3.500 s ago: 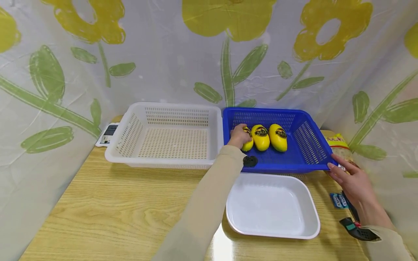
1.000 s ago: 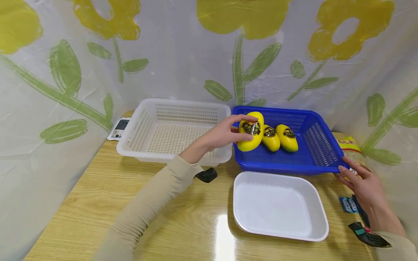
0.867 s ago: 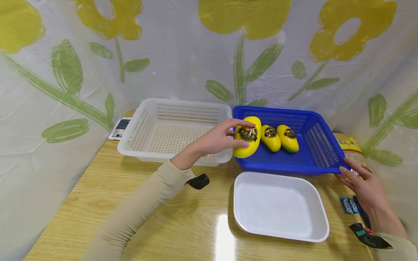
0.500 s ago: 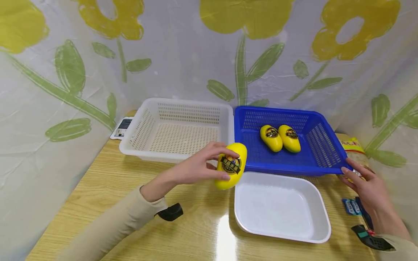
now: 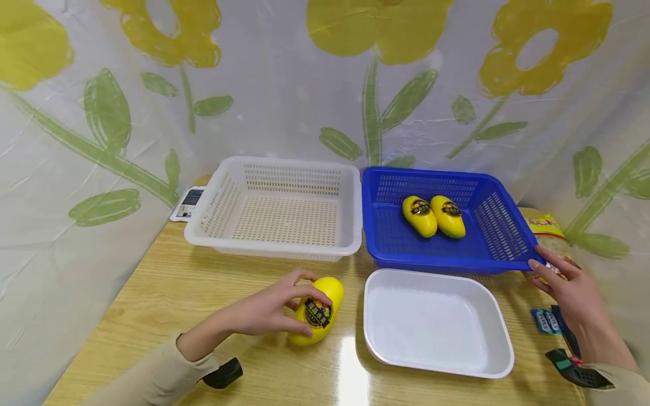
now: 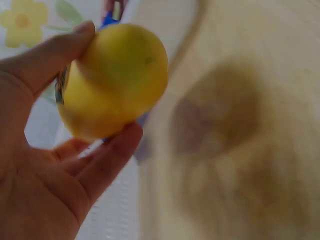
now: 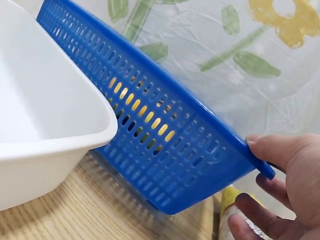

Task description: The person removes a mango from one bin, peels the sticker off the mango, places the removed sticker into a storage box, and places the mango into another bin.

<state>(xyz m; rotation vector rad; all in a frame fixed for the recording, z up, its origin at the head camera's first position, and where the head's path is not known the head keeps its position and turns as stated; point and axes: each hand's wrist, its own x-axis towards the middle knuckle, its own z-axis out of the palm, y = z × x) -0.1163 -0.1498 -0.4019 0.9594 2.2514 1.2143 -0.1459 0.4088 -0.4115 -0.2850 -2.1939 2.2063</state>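
My left hand (image 5: 276,307) grips a yellow mango (image 5: 325,290) with a dark label, thumb on one side and fingers on the other. In the left wrist view the mango (image 6: 120,75) hangs over the wooden table, its shadow apart from it. Two more labelled mangoes lie side by side in the blue basket (image 5: 396,248), the left one (image 5: 420,220) touching the right one (image 5: 452,223). At that basket's front right corner, my right hand (image 5: 571,290) pinches the rim, thumb on top and a finger below, as the right wrist view shows.
A white slotted basket (image 5: 281,248) stands left of the blue one. In front of the blue basket sits a white tray (image 5: 437,321). A yellow-topped bag (image 5: 550,228) and small blue packets (image 5: 545,321) lie at the right. A white device (image 5: 188,204) pokes out at far left.
My left hand has lifted one mango out of the blue basket and carried it left and toward me, over the table's front. My right hand has stayed at the basket's corner.
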